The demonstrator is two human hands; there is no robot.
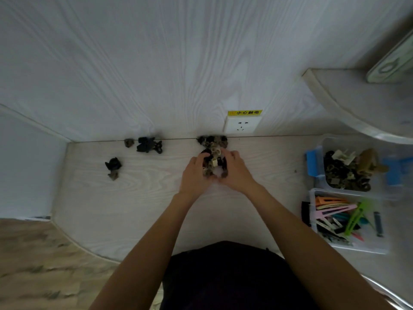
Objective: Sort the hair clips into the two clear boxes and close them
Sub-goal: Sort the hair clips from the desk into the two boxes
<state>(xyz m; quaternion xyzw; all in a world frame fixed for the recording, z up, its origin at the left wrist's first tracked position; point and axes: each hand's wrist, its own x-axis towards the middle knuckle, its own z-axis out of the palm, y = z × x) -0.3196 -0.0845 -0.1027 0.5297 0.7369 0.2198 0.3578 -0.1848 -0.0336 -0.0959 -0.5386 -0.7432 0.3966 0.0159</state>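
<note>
Both hands, left hand (194, 173) and right hand (234, 170), curl around one heap of small dark and beige claw clips (214, 163). Beyond the fingertips lies another cluster (212, 140); four stray clips left; two clear plastic boxes (355, 166) right, lids off.

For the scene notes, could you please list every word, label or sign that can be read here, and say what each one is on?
"小心触电": black characters on the yellow sticker, stuck on the wall just above the white wall socket.
Green object on the shelf at upper right: it bears a ring-shaped mark, too blurred to read.
Two clear boxes, hair clips, hands: no readable text.
</note>
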